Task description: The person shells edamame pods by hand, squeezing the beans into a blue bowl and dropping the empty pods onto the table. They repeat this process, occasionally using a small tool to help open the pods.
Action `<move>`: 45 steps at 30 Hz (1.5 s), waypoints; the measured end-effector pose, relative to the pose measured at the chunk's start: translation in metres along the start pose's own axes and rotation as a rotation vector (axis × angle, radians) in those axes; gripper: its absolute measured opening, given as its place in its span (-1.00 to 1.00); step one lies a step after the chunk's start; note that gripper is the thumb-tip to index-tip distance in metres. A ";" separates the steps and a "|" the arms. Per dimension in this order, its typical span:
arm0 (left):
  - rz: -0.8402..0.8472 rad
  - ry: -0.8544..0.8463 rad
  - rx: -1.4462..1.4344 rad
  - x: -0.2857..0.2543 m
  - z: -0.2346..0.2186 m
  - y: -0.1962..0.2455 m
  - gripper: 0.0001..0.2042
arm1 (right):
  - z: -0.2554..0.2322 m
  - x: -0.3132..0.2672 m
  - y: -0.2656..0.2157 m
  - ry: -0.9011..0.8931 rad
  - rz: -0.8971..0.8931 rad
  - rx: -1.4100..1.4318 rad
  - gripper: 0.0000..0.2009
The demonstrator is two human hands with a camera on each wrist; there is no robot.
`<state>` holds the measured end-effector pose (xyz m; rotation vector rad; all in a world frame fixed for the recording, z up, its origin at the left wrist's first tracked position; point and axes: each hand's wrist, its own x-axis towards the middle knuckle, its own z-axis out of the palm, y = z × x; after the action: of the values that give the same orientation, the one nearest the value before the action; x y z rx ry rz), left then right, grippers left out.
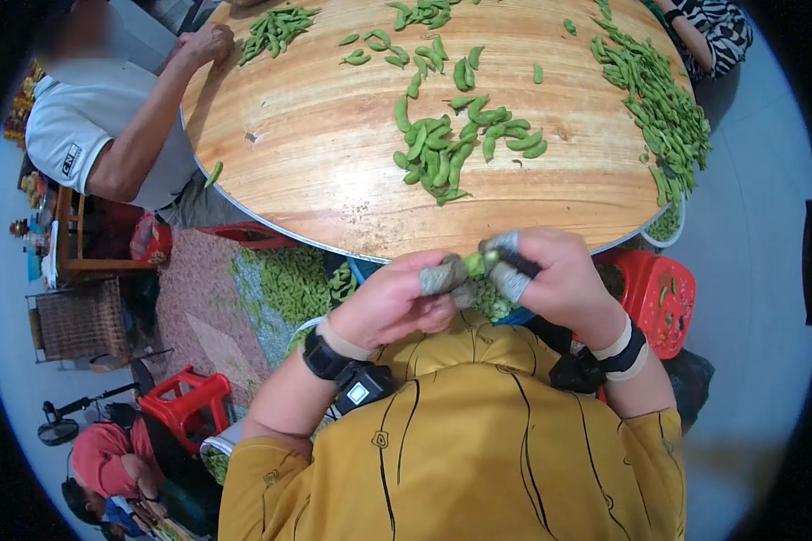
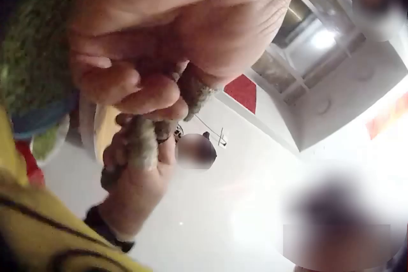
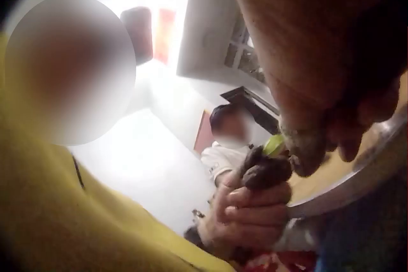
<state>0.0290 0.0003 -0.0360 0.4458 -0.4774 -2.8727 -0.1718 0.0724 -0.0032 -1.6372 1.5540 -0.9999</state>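
Note:
Just off the table's near edge, my two hands meet at a green soybean pod (image 1: 474, 263). My left hand (image 1: 395, 302) pinches it between thumb and forefinger, the other fingers curled under. From the other side my right hand (image 1: 558, 275) grips the pod's end. Grey wrapping covers several fingertips of both hands. In the right wrist view a bit of the bright green pod (image 3: 274, 146) shows between the wrapped tips; in the left wrist view my fingers hide it. Below the hands, shelled beans (image 1: 491, 302) lie in a container.
Loose pods (image 1: 438, 153) lie mid-table (image 1: 307, 180), with a long heap (image 1: 654, 99) along the right edge. A red stool (image 1: 663, 302) stands at my right, a bowl of beans (image 1: 666, 225) beside it. Pods cover the floor at left. One person (image 1: 108, 126) sits across at left.

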 end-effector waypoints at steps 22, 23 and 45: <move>0.261 0.192 1.424 -0.022 0.008 0.034 -0.83 | -0.010 0.089 0.031 0.151 0.150 -0.725 -0.82; 0.266 0.191 1.425 -0.016 0.011 0.034 -0.83 | -0.012 0.088 0.031 0.133 0.168 -0.713 -0.80; 0.007 0.123 0.330 0.032 0.011 0.007 -0.77 | -0.007 -0.004 0.008 0.104 0.227 0.438 -0.68</move>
<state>-0.0031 -0.0105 -0.0320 0.6659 -0.9326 -2.7421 -0.1822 0.0759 -0.0068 -1.0993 1.4220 -1.2124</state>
